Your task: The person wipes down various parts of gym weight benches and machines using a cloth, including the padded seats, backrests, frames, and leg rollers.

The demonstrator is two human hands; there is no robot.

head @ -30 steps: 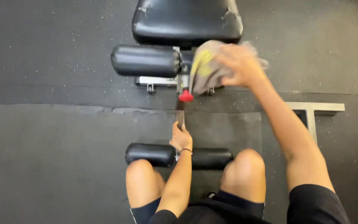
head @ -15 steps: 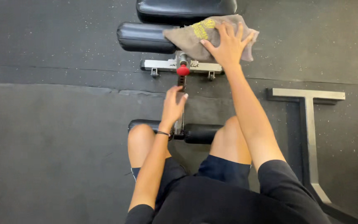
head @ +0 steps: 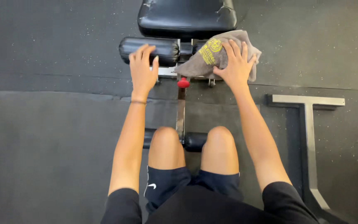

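Left hand (head: 142,68): laid flat, fingers spread, on the upper left roller pad (head: 149,51); gripping nothing, palm down over the pad's near edge.
Right hand (head: 235,65): pressed flat, fingers fanned, on the grey-brown cloth (head: 212,56); cloth pinned under the palm rather than pinched.
Cloth: draped over the upper right roller, covering it almost wholly; yellow print on the left fold, too creased to make out; right corner hanging past the hand.
Upper right roller: hidden beneath cloth and hand; only a dark sliver beside the centre post.
Seat pad (head: 187,16): black, cracked at the corners, cut off by the top edge of the view.
Red knob (head: 183,83): just below the cloth's lower edge, at the top of the centre bar (head: 181,116).
Cross plate behind the knob: mostly covered by hand and cloth; small feet showing either side.
Lower roller pads (head: 195,142): largely hidden behind both knees (head: 166,139); only short dark ends visible.
Wristband (head: 138,102): thin, dark, on the left wrist.
Metal T-frame (head: 307,120): on the rubber floor (head: 54,137) to the right, well apart from the bench; lower end running out of view.
Far right edge: dark shape, cut off, not identifiable.
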